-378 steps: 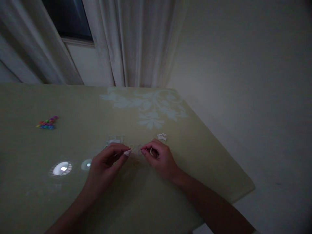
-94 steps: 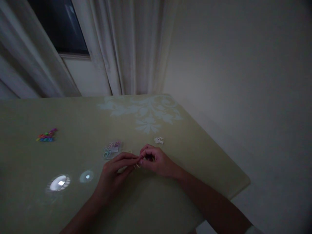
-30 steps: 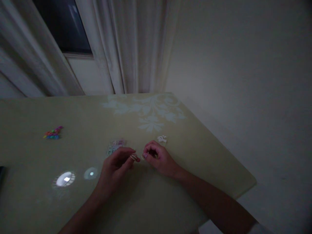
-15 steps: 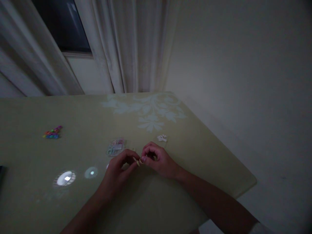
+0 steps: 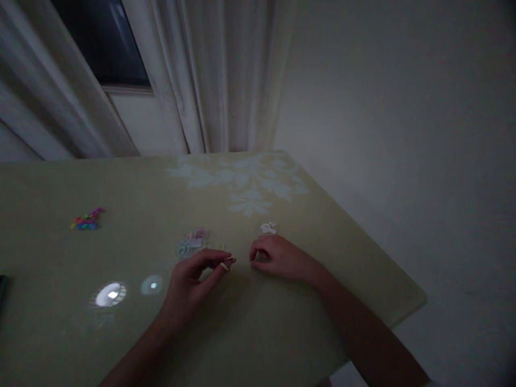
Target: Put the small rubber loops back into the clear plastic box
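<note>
Pale loop [image 5: 224, 266]: held at the thumb and fingertips of your left hand [image 5: 190, 280]; whether around a fingertip or only between, cannot tell. Your right hand [image 5: 279, 259], apart from it, has thumb and forefinger nearly together; faint ring [image 5: 254, 271] just below them, gripped or loose unclear. Clear case [image 5: 196, 243] beyond the left grip, white pieces [image 5: 268, 228] beyond the right. Judgement: loop likely light, soft, springy; pinch its edge.
</note>
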`<state>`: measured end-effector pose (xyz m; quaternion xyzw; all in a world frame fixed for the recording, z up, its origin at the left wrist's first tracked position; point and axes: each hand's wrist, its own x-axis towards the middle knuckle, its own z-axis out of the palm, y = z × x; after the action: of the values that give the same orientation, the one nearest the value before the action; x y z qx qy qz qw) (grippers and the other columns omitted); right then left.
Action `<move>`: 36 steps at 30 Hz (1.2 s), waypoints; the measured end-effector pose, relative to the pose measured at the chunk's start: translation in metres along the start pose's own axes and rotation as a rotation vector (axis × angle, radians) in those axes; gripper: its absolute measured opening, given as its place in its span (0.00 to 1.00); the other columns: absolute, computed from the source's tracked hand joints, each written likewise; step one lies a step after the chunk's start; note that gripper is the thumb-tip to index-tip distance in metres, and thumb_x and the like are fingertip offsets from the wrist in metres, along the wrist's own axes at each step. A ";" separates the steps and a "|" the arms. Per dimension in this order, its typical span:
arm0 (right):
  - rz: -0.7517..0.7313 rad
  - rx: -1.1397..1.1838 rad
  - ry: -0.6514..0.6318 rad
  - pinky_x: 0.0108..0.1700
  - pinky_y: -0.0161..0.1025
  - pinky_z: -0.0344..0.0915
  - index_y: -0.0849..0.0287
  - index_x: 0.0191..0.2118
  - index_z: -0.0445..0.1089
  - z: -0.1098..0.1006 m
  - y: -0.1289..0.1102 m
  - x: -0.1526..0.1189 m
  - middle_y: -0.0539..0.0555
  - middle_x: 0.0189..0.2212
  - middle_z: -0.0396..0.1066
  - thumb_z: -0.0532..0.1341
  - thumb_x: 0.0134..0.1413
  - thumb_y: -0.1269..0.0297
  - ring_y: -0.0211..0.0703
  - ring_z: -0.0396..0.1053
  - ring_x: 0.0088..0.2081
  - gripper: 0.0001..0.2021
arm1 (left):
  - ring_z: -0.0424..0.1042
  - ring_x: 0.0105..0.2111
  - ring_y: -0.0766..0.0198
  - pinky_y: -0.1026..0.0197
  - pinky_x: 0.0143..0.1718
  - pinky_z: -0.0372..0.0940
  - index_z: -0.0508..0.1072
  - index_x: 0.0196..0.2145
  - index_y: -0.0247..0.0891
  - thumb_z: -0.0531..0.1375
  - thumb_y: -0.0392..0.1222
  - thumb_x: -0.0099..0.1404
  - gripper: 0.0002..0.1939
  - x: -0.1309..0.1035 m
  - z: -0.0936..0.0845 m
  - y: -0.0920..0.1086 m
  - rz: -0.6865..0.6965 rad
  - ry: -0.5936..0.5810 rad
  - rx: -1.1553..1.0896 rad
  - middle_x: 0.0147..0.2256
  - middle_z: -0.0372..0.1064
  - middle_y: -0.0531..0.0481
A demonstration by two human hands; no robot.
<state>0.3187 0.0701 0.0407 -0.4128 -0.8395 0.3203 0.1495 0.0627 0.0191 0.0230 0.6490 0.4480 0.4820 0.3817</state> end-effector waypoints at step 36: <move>0.032 0.733 0.038 0.32 0.34 0.53 0.58 0.38 0.66 0.037 -0.024 0.001 0.45 0.29 0.59 0.63 0.63 0.52 0.36 0.55 0.30 0.14 | 0.78 0.32 0.61 0.63 0.35 0.71 0.81 0.32 0.42 0.67 0.41 0.67 0.05 0.003 0.001 0.002 -0.017 -0.165 0.009 0.31 0.80 0.51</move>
<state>0.2842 0.0446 0.0289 -0.3510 -0.6595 0.5942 0.2980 0.0644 0.0209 0.0258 0.6843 0.4228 0.4216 0.4186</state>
